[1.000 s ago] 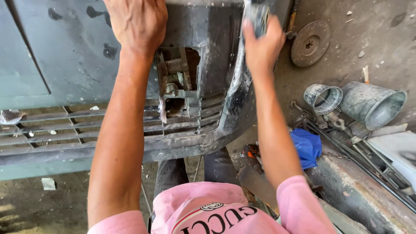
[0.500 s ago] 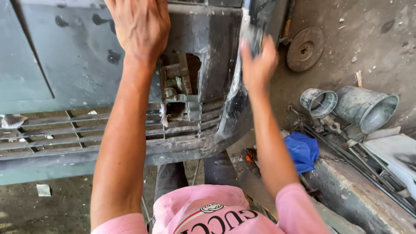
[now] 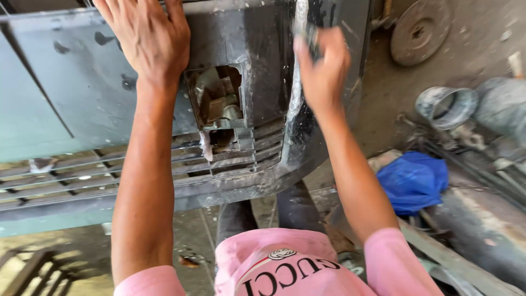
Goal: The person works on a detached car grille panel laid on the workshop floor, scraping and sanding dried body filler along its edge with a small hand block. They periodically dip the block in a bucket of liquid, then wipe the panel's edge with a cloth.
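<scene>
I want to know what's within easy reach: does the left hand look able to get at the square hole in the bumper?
Probably yes. The left hand lies flat on the bumper just beside the square hole, with nothing between them.

We press our left hand (image 3: 150, 41) flat on the grey car bumper (image 3: 66, 104); our right hand (image 3: 323, 68) grips a small dark block (image 3: 311, 38) against its wet ridge.

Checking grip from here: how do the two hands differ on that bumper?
The left hand lies flat, fingers spread, on the grey bumper face; the right hand is curled around a small dark blurred pad, too unclear to identify, at the bumper's wet streaked corner. Left holds nothing. Both are bare and raised.
</scene>
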